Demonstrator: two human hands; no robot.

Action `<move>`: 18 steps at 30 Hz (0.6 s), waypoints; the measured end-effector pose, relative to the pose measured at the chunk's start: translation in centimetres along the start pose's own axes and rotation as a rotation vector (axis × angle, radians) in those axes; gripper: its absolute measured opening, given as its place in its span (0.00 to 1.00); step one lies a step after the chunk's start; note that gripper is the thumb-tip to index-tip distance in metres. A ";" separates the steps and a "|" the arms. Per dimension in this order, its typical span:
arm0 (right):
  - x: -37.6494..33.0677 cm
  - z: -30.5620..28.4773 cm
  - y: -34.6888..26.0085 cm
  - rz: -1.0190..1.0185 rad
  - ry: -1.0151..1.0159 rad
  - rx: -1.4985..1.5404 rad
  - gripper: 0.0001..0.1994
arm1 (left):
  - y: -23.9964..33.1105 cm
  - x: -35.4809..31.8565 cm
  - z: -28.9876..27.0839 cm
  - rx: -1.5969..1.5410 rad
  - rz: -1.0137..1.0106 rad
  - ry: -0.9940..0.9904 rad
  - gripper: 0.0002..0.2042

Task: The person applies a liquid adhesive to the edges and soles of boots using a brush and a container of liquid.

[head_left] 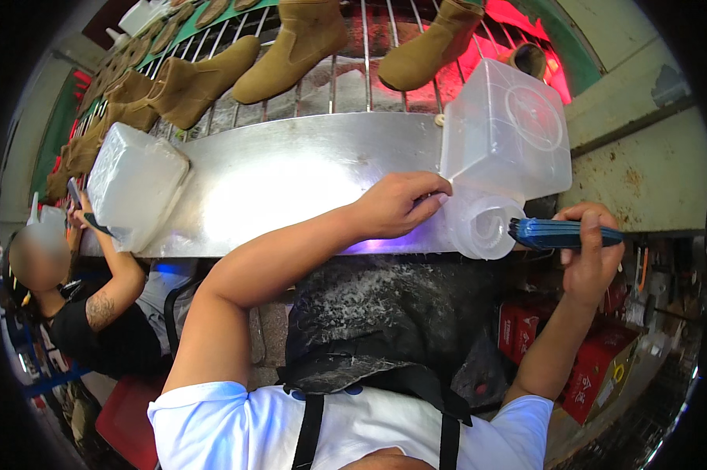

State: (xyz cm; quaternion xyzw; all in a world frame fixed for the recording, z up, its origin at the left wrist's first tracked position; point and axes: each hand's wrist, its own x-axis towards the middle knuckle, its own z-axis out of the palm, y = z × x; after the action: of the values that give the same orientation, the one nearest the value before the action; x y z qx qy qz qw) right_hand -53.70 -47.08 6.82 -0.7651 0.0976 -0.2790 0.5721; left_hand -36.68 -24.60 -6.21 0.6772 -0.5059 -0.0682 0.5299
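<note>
My right hand (592,254) is closed around a blue-handled brush (561,233), its dark bristle end pointing left at the mouth of a round whitish plastic cup (490,227). A small gap shows between bristles and cup rim. The cup sits below a large translucent square plastic container (510,133), at the right end of a metal worktop (299,145). My left hand (404,204) lies over the worktop's front part, fingers curled and thumb bent, fingertips at the near-left edge of cup and container. Whether the fingertips pinch something is hidden.
Behind the worktop, tan ankle boots (295,51) stand on a metal rod rack (367,63) lit red at right. A second translucent container (134,184) stands at the left end. A co-worker (95,313) sits at far left. Red boxes (596,372) lie below right.
</note>
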 end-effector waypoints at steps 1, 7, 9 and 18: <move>0.9 0.0 -0.2 0.010 -0.008 -0.019 0.17 | -0.2 0.0 0.0 0.000 0.019 0.021 0.08; 6.9 1.1 -0.6 -0.072 -0.124 0.044 0.17 | -0.3 0.0 -0.1 -0.076 -0.105 0.018 0.08; 8.9 1.9 -0.9 -0.066 -0.234 0.098 0.17 | -0.1 0.0 -0.3 -0.103 -0.139 0.017 0.08; 12.2 4.7 0.0 0.032 -0.384 0.260 0.15 | -0.5 -0.4 -0.6 -0.368 -0.326 0.009 0.10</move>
State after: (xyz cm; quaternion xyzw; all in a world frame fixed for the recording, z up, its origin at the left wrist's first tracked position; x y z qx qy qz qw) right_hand -41.04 -48.93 9.75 -0.7225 -0.0379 -0.1295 0.6781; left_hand -36.19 -23.95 -6.48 0.6423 -0.3665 -0.2411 0.6285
